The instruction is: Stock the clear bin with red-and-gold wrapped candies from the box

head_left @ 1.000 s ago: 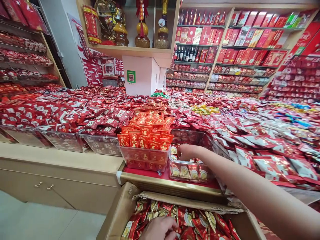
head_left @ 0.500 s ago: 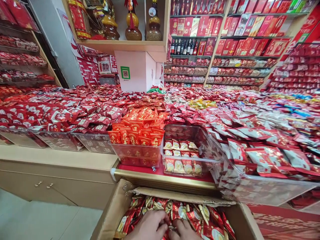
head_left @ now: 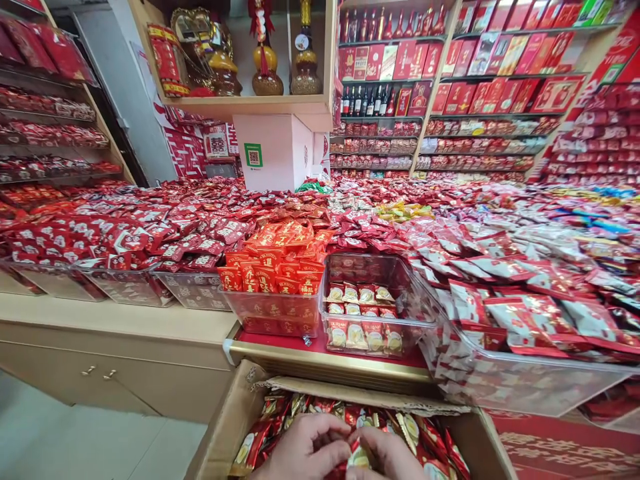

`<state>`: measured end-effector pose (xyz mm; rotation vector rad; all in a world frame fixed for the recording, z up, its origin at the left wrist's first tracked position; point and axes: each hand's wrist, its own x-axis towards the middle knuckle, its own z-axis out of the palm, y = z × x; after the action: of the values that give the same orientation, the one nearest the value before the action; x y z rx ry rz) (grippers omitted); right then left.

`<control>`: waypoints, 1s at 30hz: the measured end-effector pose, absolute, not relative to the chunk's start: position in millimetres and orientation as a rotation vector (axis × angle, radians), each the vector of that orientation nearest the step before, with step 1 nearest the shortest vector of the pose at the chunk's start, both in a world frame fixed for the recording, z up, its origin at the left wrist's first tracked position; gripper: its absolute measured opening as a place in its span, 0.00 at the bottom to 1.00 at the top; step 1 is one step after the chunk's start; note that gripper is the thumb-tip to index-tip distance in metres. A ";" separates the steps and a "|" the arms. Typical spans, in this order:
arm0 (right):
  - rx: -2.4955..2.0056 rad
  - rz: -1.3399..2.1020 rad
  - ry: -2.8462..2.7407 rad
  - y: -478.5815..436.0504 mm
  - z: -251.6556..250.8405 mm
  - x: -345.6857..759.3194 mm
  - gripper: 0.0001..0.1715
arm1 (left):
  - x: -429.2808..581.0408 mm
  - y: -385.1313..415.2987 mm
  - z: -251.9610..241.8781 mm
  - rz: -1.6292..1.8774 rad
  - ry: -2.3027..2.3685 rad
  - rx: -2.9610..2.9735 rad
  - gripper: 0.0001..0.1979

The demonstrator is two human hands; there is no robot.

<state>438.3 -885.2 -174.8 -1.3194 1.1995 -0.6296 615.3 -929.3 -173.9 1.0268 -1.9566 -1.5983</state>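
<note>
Both my hands are down in an open cardboard box [head_left: 235,427] full of red and gold candy packets [head_left: 425,443] at the bottom of the view. My left hand [head_left: 305,450] and my right hand [head_left: 385,457] meet in the middle, fingers curled round a gold and white packet [head_left: 359,457] between them. Above the box, a clear plastic bin [head_left: 400,280] on the counter holds a few rows of the same packets standing upright. To the left of this bin, another bin [head_left: 273,313] is heaped with orange-red packets.
The counter spreads wide with piled red sweets in clear bins [head_left: 125,283]. A pale wooden cabinet [head_left: 115,360] stands at left. Shelves of red gift boxes and bottles [head_left: 450,73] line the back wall. A pink box with a QR code [head_left: 273,150] sits mid-counter.
My right hand has drawn back from the clear bin on the counter and come down into the cardboard box beside my left hand. Both now close on a packet.
</note>
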 end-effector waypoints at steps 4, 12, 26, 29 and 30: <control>-1.217 -0.746 1.201 -886.4 -141.6 441.0 0.22 | 613.8 -932.3 -140.3 -1.824 -1.750 0.933 0.24; -1.233 -0.990 1.354 -904.4 -110.3 447.6 0.21 | 602.2 -944.5 -115.0 -1.729 -1.498 0.986 0.22; -0.978 -1.206 1.300 -899.0 -137.4 452.4 0.15 | 592.9 -934.6 -150.7 -1.707 -1.105 0.886 0.13; -0.922 -1.197 1.296 -897.4 -136.3 452.4 0.15 | 595.0 -934.0 -151.2 -1.715 -1.089 0.887 0.17; -0.907 -1.208 1.300 -896.7 -135.6 452.1 0.15 | 595.1 -933.4 -151.4 -1.711 -1.077 0.892 0.17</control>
<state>452.1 -896.7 -135.6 -0.9073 1.2996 -1.2082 595.1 -933.4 -151.4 0.8923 -1.0771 -1.7108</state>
